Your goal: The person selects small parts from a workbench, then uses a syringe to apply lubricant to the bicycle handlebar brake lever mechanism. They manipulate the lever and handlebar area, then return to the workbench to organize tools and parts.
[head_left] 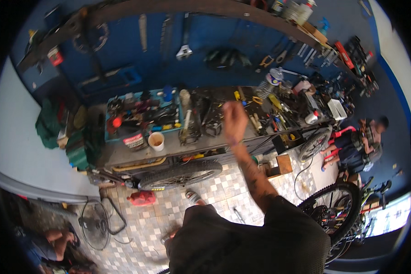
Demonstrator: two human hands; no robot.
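Note:
My right hand (235, 121) reaches out over the workbench (169, 152), its fingers curled together. Whatever they may hold is hidden and slightly blurred. Below and around it, dark greasy bench surface carries loose tools, among them yellow-handled pieces (237, 95) and several light-coloured handles (256, 122). Left of the hand lies a blue tray (108, 122) crammed with tools and small parts. A paper cup (156, 141) with a brown drink stands at the bench's front edge, beside a dark tub (134, 140). My left hand does not show.
A bicycle wheel (182, 175) leans below the bench front. At right stand a bicycle (351, 214) and a seated person (367, 139); another person's legs (57, 242) show lower left, near a fan (95, 226). A clear plastic bottle (266, 86) stands at the bench's back. An adjustable wrench (184, 51) hangs above.

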